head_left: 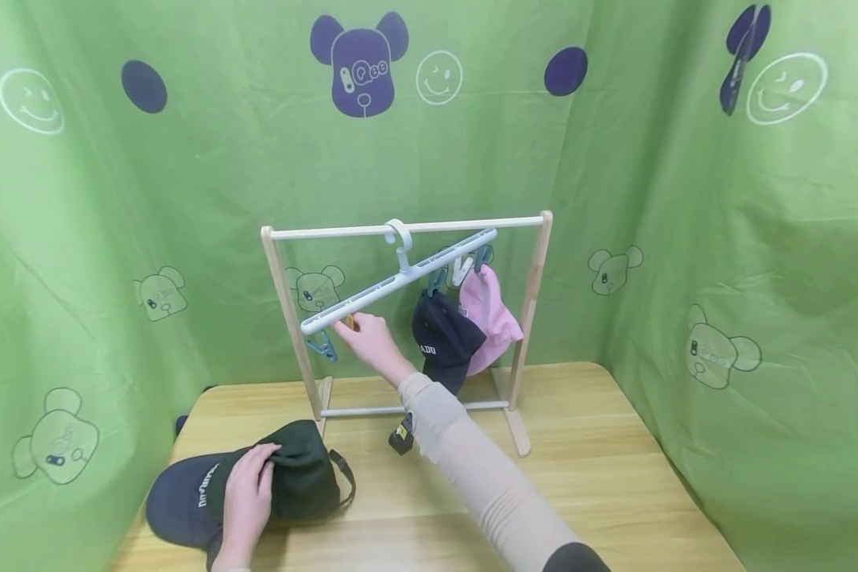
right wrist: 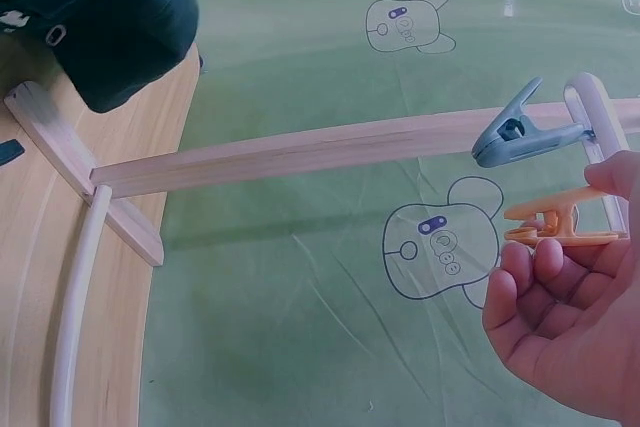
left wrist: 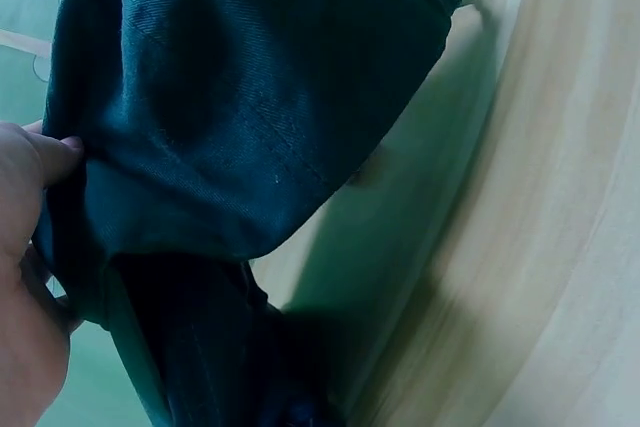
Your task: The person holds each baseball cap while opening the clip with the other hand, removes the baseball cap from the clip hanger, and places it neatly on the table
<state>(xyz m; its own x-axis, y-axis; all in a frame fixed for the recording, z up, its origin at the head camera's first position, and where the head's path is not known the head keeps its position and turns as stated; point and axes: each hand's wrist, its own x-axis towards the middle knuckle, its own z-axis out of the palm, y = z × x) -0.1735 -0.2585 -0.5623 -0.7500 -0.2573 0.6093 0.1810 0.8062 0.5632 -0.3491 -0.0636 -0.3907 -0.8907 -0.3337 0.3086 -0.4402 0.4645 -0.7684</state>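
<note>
My left hand [head_left: 249,496] grips the crown of a dark green baseball cap [head_left: 303,477], thumb on the fabric, low over the table's left side. The cap's darker brim [head_left: 182,496] points left and its back strap points right. With my right hand [head_left: 373,342] I pinch an orange clip [right wrist: 550,219] under the lower left end of a pale blue hanger [head_left: 372,295]. A blue clip [right wrist: 525,132] hangs beside it, at the hanger's tip. From the raised right half hang a navy cap [head_left: 443,330] and a pink cap [head_left: 492,322], each under a dark teal clip.
The hanger hooks over the top bar [head_left: 472,225] of a wooden rack standing on the table [head_left: 586,477]. A white clip [head_left: 461,270] hangs between the teal ones. A small black object with a yellow label [head_left: 401,435] shows beside my right sleeve. Green curtains surround the table.
</note>
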